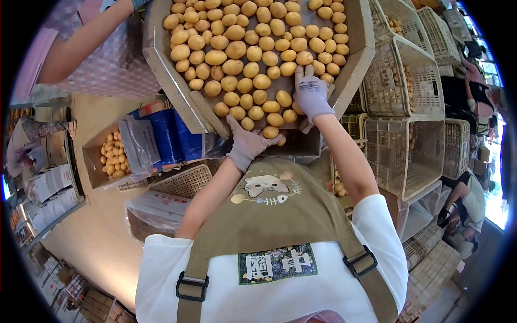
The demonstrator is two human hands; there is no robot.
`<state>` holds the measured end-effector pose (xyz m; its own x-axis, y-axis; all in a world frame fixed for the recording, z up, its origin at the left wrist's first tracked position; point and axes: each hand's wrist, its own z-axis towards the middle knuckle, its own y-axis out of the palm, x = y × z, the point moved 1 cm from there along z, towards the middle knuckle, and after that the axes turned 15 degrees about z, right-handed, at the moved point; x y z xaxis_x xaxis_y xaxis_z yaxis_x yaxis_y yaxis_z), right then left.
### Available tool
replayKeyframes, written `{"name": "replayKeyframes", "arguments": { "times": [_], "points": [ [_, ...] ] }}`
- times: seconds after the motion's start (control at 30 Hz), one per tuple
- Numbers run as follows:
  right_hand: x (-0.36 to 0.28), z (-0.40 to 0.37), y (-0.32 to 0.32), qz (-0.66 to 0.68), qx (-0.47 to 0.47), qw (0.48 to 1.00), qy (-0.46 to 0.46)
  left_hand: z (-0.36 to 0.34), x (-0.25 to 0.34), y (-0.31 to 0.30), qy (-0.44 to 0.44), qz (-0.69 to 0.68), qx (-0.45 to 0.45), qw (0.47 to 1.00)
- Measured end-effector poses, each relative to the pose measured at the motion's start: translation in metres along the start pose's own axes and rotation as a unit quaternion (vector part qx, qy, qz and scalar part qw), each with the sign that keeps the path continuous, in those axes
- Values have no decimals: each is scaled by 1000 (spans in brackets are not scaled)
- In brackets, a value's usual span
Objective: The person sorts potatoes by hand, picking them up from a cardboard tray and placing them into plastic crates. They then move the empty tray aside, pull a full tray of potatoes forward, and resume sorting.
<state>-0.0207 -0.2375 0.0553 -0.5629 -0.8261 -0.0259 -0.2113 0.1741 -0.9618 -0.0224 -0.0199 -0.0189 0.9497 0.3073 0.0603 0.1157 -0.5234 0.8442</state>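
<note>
While smooth, oval potatoes (235, 50) crowd the board-walled desk (353, 67), gloved right hand (312, 97) extends loose fingers among them; left hand (249, 141) at near edge, grip unclear, fingertips partly hidden; desk's far end cropped.

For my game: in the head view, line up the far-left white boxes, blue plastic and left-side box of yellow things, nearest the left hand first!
1. Blue plastic, left of the left hand.
2. Box of yellow things, farther left.
3. White boxes, far left.

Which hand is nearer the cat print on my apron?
Left: the left hand is just beyond the cat print; the right hand is farther forward, among the potatoes.
</note>
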Motion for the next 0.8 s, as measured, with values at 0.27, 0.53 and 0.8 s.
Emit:
{"name": "replayKeyframes", "arguments": {
  "times": [0.27, 0.53, 0.8],
  "points": [
    [22, -6, -14, 416, 15, 909, -23, 0, 8, -7, -35, -70, -14, 997],
    [29, -35, 17, 841, -84, 532, 50, 2, 10, -6, -38, -65, 19, 997],
    [-14, -78, -5, 941, -260, 211, -40, 3, 18, 0, -1, 10, -158, 987]
  ]
}}
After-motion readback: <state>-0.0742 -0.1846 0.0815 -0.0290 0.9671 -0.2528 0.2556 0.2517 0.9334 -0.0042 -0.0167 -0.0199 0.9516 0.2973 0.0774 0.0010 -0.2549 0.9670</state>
